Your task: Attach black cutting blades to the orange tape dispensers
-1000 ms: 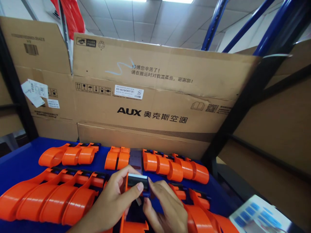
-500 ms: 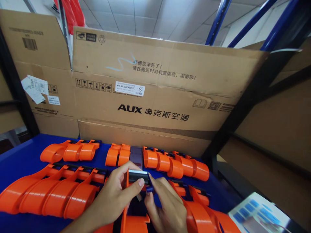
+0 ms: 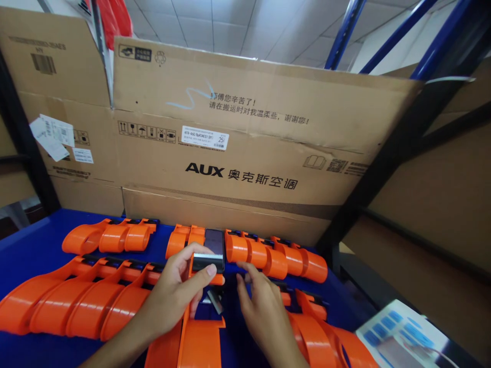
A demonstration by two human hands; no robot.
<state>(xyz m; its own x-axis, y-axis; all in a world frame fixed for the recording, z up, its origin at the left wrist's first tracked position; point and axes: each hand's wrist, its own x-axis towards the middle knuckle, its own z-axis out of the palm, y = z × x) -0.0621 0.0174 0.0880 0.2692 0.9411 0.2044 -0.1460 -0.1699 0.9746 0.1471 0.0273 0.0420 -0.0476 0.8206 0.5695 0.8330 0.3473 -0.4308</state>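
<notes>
Left hand (image 3: 178, 286) grips dispenser (image 3: 203, 265) — toothed edge (image 3: 208, 256) exposed.

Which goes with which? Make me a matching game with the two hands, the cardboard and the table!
Things:
1. Left hand
2. Right hand
3. Cardboard
4. Table

Matches:
A. Blue and flat
B. Brown, standing at the back
C. Holding an orange tool
D. Holding nothing that shows

Right pairs: 1-C, 2-D, 3-B, 4-A
</notes>
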